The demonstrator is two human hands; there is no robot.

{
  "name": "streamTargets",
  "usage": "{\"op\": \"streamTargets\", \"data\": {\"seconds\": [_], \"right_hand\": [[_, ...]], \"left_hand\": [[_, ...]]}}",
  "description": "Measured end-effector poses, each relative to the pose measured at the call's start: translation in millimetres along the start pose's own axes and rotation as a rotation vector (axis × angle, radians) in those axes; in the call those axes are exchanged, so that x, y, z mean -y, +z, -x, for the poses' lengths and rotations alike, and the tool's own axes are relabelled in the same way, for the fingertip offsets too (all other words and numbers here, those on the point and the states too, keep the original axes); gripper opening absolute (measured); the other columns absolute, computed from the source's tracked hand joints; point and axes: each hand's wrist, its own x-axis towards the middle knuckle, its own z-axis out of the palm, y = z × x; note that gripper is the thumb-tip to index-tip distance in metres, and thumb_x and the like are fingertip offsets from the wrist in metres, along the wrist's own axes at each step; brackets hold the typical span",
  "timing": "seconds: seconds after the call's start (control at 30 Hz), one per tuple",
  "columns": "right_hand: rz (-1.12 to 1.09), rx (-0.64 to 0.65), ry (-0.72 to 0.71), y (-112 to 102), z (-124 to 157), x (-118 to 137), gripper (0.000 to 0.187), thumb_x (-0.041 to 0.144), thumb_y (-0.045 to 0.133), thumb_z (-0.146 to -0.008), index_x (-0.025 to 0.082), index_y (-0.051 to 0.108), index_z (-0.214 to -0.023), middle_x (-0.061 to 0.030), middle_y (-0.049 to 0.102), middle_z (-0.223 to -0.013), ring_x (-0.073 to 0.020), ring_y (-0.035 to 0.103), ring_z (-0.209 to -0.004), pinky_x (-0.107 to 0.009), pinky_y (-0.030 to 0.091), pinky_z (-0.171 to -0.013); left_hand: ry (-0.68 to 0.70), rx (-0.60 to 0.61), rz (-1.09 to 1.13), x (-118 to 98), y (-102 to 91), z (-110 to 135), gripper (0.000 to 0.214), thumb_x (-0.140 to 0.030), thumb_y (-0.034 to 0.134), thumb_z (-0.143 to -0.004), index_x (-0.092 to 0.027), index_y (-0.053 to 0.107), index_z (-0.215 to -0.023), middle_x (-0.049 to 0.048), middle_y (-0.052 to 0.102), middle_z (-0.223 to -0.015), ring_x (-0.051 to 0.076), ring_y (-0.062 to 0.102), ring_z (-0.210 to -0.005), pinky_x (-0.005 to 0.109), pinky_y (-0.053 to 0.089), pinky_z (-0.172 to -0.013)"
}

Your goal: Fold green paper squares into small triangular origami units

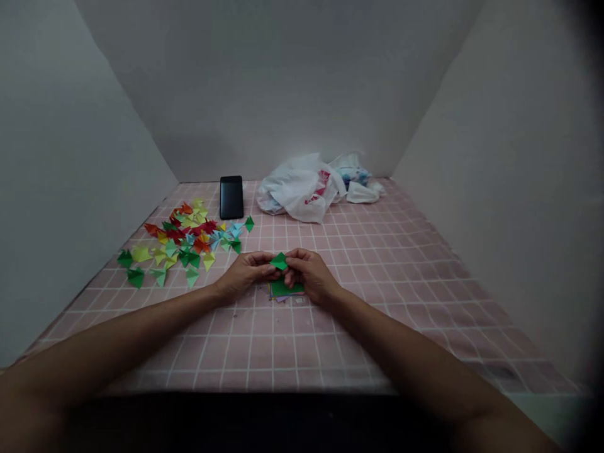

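A small piece of folded green paper [279, 260] is held up between my two hands over the middle of the table. My left hand [248, 274] pinches its left side between thumb and fingers. On its right side, my right hand [311, 274] grips it with thumb and forefinger, the other fingers curled in. Just below lies a stack of square paper sheets [283, 289], green on top, with edges of other colours peeking out. Part of the stack is hidden by my hands.
Many small folded paper pieces [174, 235] in red, orange, yellow, green and blue are spread on the left. A black phone [231, 197] lies behind them. White plastic bags [302, 187] rest at the back. A pink checked cloth [401, 270] covers the table; pale walls enclose three sides.
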Motion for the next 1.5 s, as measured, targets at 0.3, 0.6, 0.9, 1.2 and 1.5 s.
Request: {"op": "streamTargets", "data": {"seconds": [0.3, 0.6, 0.9, 1.2, 1.5], "right_hand": [[0.003, 0.141, 0.042, 30.3, 44.4, 27.0, 0.017, 0.021, 0.077, -0.070, 0.015, 0.062, -0.076, 0.0001, 0.070, -0.060, -0.0094, 0.062, -0.043, -0.018, 0.048, -0.042], [-0.115, 0.102, 0.082, 51.7, 108.7, -22.1, 0.020, 0.024, 0.080, -0.068, 0.016, 0.063, -0.076, 0.0007, 0.071, -0.060, -0.0088, 0.060, -0.040, -0.017, 0.046, -0.040], [-0.155, 0.114, 0.130, 50.1, 122.0, -45.6, 0.006, 0.020, 0.073, -0.074, 0.016, 0.068, -0.074, 0.0004, 0.068, -0.059, -0.0084, 0.053, -0.040, -0.020, 0.048, -0.042], [-0.139, 0.145, 0.160, 51.5, 112.9, -40.4, 0.010, 0.024, 0.074, -0.074, 0.015, 0.069, -0.074, 0.0011, 0.067, -0.057, -0.0072, 0.054, -0.040, -0.018, 0.044, -0.040], [-0.225, 0.102, 0.214, 52.9, 94.6, -32.7, 0.009, 0.015, 0.070, -0.080, 0.015, 0.067, -0.071, 0.0006, 0.067, -0.054, -0.0075, 0.054, -0.038, -0.017, 0.047, -0.039]], "left_hand": [[0.132, -0.018, -0.042, -28.1, 25.3, 60.3, 0.026, -0.025, 0.086, -0.069, -0.016, 0.081, -0.093, 0.0049, 0.080, -0.086, 0.015, 0.073, -0.074, 0.031, 0.060, -0.079], [0.070, -0.134, 0.145, 24.4, 44.8, 132.2, 0.030, -0.027, 0.089, -0.069, -0.016, 0.081, -0.095, 0.0048, 0.079, -0.086, 0.013, 0.072, -0.074, 0.027, 0.059, -0.078], [0.107, -0.157, 0.131, 42.9, 56.5, 149.9, 0.023, -0.026, 0.083, -0.075, -0.016, 0.080, -0.096, 0.0057, 0.079, -0.087, 0.014, 0.072, -0.075, 0.030, 0.059, -0.082], [0.146, -0.173, 0.144, 38.7, 53.7, 147.1, 0.022, -0.026, 0.083, -0.074, -0.016, 0.080, -0.094, 0.0047, 0.078, -0.083, 0.013, 0.071, -0.074, 0.028, 0.059, -0.082], [0.172, -0.178, 0.201, 33.9, 48.1, 133.5, 0.025, -0.026, 0.087, -0.071, -0.016, 0.081, -0.093, 0.0043, 0.079, -0.086, 0.011, 0.070, -0.071, 0.025, 0.059, -0.077]]}}
